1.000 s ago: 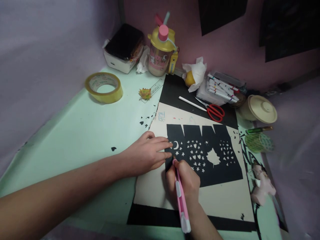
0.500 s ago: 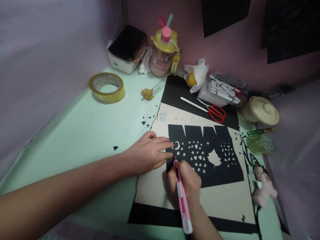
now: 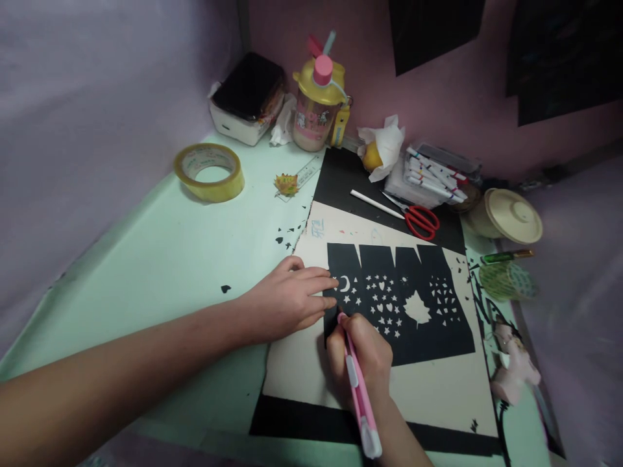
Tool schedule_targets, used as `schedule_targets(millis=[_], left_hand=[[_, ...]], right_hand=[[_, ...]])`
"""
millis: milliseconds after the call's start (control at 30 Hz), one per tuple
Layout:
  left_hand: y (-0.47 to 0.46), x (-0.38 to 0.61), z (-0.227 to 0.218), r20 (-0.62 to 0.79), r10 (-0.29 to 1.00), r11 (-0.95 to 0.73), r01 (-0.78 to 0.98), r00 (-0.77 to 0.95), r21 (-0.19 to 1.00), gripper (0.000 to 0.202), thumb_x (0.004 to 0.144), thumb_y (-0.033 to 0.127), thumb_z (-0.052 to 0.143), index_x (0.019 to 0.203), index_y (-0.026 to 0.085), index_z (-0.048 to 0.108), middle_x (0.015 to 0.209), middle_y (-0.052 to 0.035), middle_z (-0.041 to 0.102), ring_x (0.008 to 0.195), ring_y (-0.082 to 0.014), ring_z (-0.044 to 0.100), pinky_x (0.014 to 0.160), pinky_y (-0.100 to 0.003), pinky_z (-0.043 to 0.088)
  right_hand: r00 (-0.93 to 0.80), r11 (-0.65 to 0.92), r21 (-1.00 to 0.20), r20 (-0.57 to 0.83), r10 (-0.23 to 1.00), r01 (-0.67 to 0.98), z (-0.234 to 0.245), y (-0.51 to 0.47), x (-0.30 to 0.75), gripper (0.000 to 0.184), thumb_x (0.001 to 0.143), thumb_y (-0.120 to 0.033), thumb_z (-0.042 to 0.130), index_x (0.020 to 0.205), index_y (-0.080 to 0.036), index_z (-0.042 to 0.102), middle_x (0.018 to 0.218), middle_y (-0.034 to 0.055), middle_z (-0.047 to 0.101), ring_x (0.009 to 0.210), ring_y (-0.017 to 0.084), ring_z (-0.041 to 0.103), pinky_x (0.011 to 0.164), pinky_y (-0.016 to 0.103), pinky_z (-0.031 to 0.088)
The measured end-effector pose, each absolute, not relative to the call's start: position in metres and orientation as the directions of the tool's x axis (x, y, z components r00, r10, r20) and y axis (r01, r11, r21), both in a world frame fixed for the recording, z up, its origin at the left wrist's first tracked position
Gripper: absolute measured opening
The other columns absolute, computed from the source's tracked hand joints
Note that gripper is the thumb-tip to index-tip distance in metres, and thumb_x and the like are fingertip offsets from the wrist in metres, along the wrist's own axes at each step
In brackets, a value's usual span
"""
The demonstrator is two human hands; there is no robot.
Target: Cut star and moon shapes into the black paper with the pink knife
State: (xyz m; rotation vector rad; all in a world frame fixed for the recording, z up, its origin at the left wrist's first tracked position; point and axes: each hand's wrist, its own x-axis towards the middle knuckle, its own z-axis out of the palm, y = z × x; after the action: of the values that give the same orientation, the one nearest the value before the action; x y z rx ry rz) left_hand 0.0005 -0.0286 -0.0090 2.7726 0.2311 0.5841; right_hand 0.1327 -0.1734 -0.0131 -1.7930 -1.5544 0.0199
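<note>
A black paper sheet (image 3: 428,327) with cut-out stars, hearts, a moon and a leaf lies on a cream board (image 3: 438,389). My left hand (image 3: 287,298) lies flat on the sheet's left edge, fingers stretched toward the moon shape. My right hand (image 3: 363,357) is closed round a pink craft knife (image 3: 360,395), whose tip touches the black sheet's lower left part just below my left fingers.
Red-handled scissors (image 3: 418,219) and a white stick (image 3: 376,203) lie on a black mat (image 3: 341,178) behind the board. A tape roll (image 3: 209,172), a yellow bottle (image 3: 318,104), markers (image 3: 435,175), a lidded bowl (image 3: 509,214) and a patterned tape roll (image 3: 506,280) stand around. Paper scraps dot the green table (image 3: 160,259).
The knife handle has tilted slightly to the right in my right hand; my left hand has stayed in place on the sheet.
</note>
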Motion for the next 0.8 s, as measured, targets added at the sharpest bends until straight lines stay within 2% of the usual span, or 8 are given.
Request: schedule_targets(millis=[133,267,667,800], left_hand=[[-0.0285,0.0002,-0.0097,0.363,0.212,-0.941,0.089,0.907,0.327,0.02,0.099,0.024,0.05,0.104,0.023,0.07,0.126,-0.0037,0.066,0.119,-0.0213,0.057,0.088,-0.036,0.03],[-0.0286,0.0001,-0.0108,0.372,0.211,-0.942,0.087,0.904,0.323,0.022,0.1,0.024,0.048,0.104,0.024,0.069,0.126,-0.0035,0.066,0.118,-0.0208,0.057,0.088,-0.037,0.031],[-0.0283,0.0002,-0.0081,0.367,0.209,-0.942,0.087,0.906,0.323,0.024,0.101,0.023,0.045,0.103,0.022,0.069,0.125,-0.0034,0.066,0.118,-0.0206,0.057,0.087,-0.038,0.031],[-0.0285,0.0001,-0.0092,0.371,0.207,-0.944,0.086,0.905,0.318,0.024,0.101,0.023,0.045,0.104,0.022,0.069,0.125,-0.0033,0.066,0.118,-0.0206,0.056,0.088,-0.037,0.031]], right_hand=[[0.363,-0.057,-0.595,0.41,0.837,0.801,-0.0102,-0.1749,0.1317,0.012,0.087,-0.011,0.056,0.078,-0.018,0.058,0.061,-0.0033,0.054,0.05,0.009,0.051,0.052,0.021,0.043],[0.42,-0.119,-0.604,0.388,0.82,0.788,-0.01,-0.1764,0.1316,0.009,0.089,-0.015,0.058,0.08,-0.017,0.061,0.064,-0.0013,0.061,0.052,0.01,0.057,0.054,0.021,0.046],[0.392,-0.103,-0.584,0.394,0.832,0.805,-0.0107,-0.1756,0.1328,0.009,0.09,-0.018,0.059,0.081,-0.017,0.061,0.062,-0.0018,0.061,0.05,0.009,0.055,0.052,0.02,0.045],[0.374,-0.088,-0.582,0.394,0.839,0.809,-0.0114,-0.1754,0.1332,0.008,0.089,-0.016,0.06,0.081,-0.017,0.061,0.06,-0.003,0.057,0.049,0.008,0.051,0.051,0.02,0.043]])
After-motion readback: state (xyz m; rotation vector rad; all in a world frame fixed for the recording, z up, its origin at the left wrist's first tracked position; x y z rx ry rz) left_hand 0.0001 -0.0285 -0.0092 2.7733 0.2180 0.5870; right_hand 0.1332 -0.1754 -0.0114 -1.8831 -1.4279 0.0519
